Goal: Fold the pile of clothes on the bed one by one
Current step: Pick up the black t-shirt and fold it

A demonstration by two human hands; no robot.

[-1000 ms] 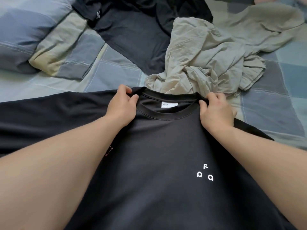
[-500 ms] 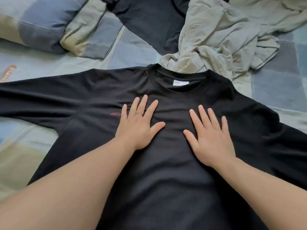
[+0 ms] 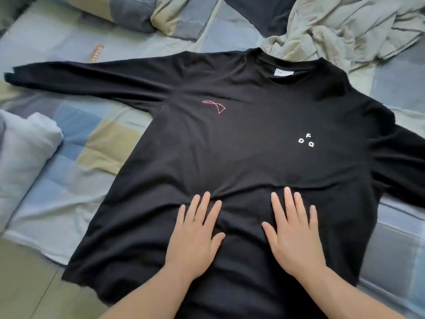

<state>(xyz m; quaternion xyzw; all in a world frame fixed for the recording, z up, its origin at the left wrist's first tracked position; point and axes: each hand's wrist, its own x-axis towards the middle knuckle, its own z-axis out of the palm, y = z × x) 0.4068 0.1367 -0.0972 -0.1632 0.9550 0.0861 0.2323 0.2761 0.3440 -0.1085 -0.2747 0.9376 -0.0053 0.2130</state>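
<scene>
Our left hand [image 3: 195, 238] and right hand [image 3: 296, 236] now press lower on the black long-sleeved shirt [image 3: 241, 146] than before, fingers straight and slightly apart; the shirt lies spread front-up mid-frame on the patchwork quilt [image 3: 76, 180].

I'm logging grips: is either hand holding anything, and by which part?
Nothing is held. The left hand and right hand lie flat and open on the black shirt.

Patchwork bed [image 3: 69, 180], black shirt [image 3: 241, 157] (spread flat), beige garment [image 3: 333, 31]
</scene>
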